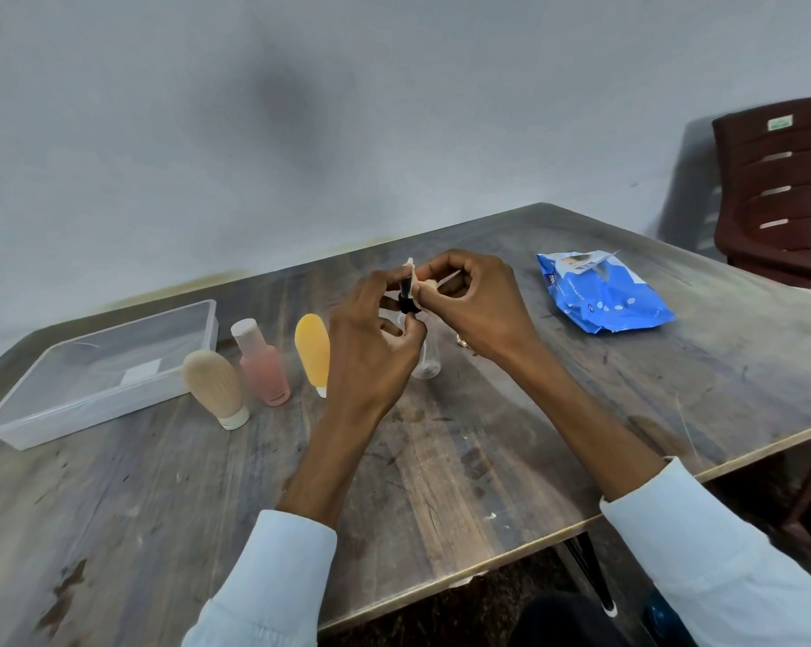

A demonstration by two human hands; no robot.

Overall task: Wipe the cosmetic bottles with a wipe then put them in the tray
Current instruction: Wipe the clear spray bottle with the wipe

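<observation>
My left hand (371,338) grips a small clear bottle (429,364) with a black cap (407,298), held just above the table's middle. My right hand (473,305) pinches a small whitish wipe (411,264) against the cap. Most of the wipe is hidden by my fingers. Three bottles stand left of my hands: a beige one (212,387), a pink one (263,366) with a white cap, and a yellow one (312,350). A clear plastic tray (21,431) with no bottles in it sits at the far left.
A blue pack of wipes (604,296), flap lifted, lies at the back right of the worn wooden table (441,483). A dark red plastic chair (781,189) stands beyond the table's right corner. A small golden object (462,340) peeks out under my right hand.
</observation>
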